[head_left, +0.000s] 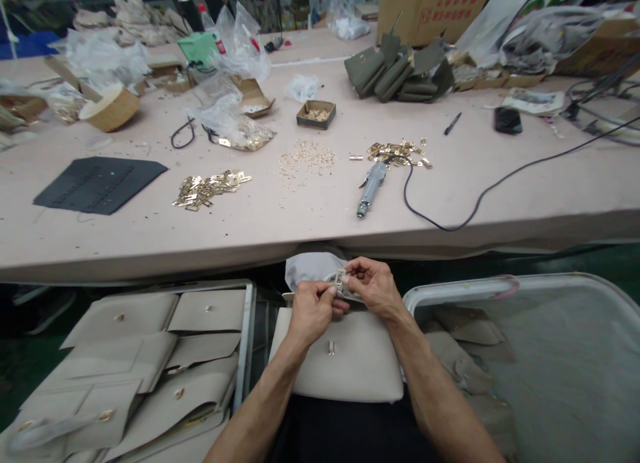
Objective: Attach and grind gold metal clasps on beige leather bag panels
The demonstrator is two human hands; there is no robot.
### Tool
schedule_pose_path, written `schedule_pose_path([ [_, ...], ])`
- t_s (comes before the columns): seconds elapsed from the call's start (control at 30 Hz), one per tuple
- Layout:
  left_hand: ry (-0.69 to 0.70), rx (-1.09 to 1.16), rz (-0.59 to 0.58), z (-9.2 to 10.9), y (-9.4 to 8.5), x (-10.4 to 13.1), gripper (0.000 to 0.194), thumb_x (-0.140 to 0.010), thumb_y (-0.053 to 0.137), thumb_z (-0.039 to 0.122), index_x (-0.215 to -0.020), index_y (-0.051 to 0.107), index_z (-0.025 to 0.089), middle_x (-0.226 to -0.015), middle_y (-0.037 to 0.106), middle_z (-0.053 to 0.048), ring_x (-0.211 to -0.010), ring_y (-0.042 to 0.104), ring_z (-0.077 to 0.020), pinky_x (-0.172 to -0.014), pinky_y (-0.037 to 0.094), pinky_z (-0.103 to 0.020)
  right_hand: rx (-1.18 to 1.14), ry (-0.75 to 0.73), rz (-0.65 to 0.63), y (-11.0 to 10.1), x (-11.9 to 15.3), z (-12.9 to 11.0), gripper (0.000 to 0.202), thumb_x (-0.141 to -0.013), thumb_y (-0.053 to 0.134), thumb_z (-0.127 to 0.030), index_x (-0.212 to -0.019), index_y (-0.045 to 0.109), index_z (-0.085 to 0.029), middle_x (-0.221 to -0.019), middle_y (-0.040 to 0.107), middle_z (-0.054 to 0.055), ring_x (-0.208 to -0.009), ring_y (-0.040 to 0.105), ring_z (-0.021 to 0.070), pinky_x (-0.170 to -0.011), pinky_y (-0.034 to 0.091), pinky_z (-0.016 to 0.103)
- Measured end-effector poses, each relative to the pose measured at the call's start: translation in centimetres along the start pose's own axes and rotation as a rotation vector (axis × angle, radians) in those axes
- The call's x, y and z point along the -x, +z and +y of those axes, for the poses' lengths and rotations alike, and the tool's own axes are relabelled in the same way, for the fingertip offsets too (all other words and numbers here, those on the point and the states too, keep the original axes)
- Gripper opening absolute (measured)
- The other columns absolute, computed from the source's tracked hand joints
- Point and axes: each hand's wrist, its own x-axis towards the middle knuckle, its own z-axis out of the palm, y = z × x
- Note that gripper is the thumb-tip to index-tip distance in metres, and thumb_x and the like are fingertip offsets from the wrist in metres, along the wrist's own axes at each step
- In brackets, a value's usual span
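Our lap (350, 430) bears the beige bag (357, 366) — probably freeing our left hand (311, 311) and right hand (376, 288); both pinch a small fitting (339, 281).

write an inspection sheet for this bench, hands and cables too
surface: pale tabletop, small dark specks
job's things: beige bag on lap; gold plates in left heap and right heap; electric screwdriver lying between heap and edge
clutter: loose gold bits, plastic bag, pen
hands: left and right fingers on small fitting
cables: dark cord trails right
surroundings: crate left, tub right
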Motion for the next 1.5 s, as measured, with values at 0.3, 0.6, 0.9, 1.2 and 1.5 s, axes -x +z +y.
schedule_pose_path([
  [0.3, -0.004, 0.135, 0.119, 0.1, 0.9, 0.0, 0.016, -0.083, 0.066, 0.023, -0.077, 0.075, 0.011, -0.065, 0.077, -0.01, -0.059, 0.076, -0.0238, -0.059, 0.065, -0.029, -0.072, 0.037, 0.022, 0.4, 0.1, 0.1, 0.021, -0.079, 0.078, -0.029, -0.086, 0.068, -0.013, -0.07, 0.065, 0.001, -0.057, 0.061, 0.0125, -0.054, 0.051, 0.023],
  [0.6, 0.003, 0.051, 0.227, -0.5, 1.2, -0.5, 0.016, -0.082, 0.066, 0.023, -0.072, 0.072, 0.013, -0.057, 0.074, -0.008, -0.047, 0.07, -0.0215, -0.048, 0.058, -0.027, -0.037, 0.072, -0.062, 0.3, -0.2, 0.6, 0.027, -0.075, 0.077, -0.019, -0.1, 0.068, -0.013, -0.084, 0.067, 0.003, -0.072, 0.062, 0.0117, -0.067, 0.052, 0.022],
  [0.9, 0.024, 0.02, 0.259, -0.7, 1.3, -0.9, 0.015, -0.076, 0.062, 0.024, -0.066, 0.07, 0.017, -0.052, 0.071, -0.004, -0.043, 0.066, -0.0192, -0.046, 0.055, -0.026, 0.041, 0.068, -0.068, 0.9, -0.5, 0.8, 0.026, -0.078, 0.074, -0.02, -0.101, 0.065, -0.013, -0.084, 0.066, 0.002, -0.071, 0.06, 0.0115, -0.065, 0.051, 0.023],
  [1.2, 0.093, -0.069, 0.235, 0.2, 1.2, -0.2, 0.021, -0.081, 0.061, 0.027, -0.064, 0.068, 0.016, -0.045, 0.066, -0.002, -0.037, 0.057, -0.0145, -0.043, 0.043, -0.022, 0.017, 0.07, -0.066, 1.0, -0.2, 0.5, 0.017, -0.085, 0.07, -0.027, -0.095, 0.066, -0.014, -0.075, 0.061, -0.001, -0.064, 0.057, 0.0106, -0.059, 0.046, 0.022],
  [1.5, 0.027, 0.024, 0.053, -0.2, 0.9, 0.2, 0.034, -0.091, 0.06, 0.048, -0.086, 0.068, 0.015, -0.059, 0.074, -0.007, -0.044, 0.066, -0.0184, -0.045, 0.052, -0.024, 0.007, 0.05, -0.03, 1.0, -0.3, 0.4, 0.022, -0.083, 0.076, -0.036, -0.084, 0.069, -0.016, -0.07, 0.062, 0.0, -0.061, 0.057, 0.0142, -0.057, 0.046, 0.025],
])
